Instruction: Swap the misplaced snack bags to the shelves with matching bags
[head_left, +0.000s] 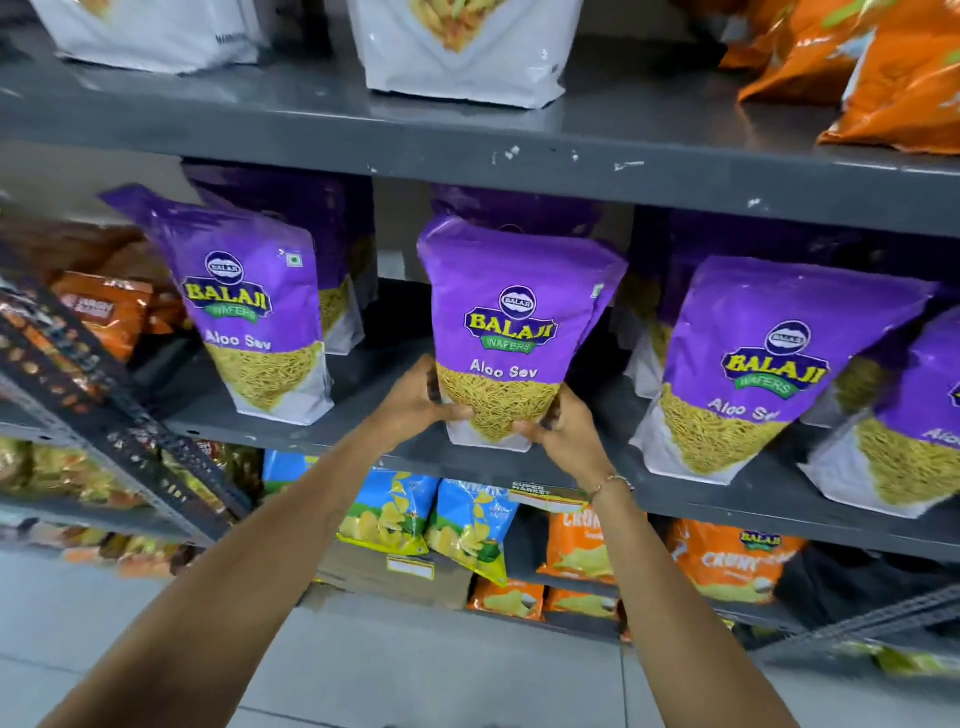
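We see glossy purple plastic on the centre bag (519, 332), slick and lightly creased. The shelf (467, 150) across the upper frame looks like grey painted metal, matt and chipped at its edge. At lower centre a box (395, 577) looks like dull brown cardboard.

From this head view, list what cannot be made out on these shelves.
- White pouches on the top shelf: upper parts cut off by the frame's top edge, no label legible.
- Purple Aloo Sev bag in the middle: lower corners covered by the left hand and right hand.
- Orange packets at far left: text blurred and partly behind a dark slanted rack strut.
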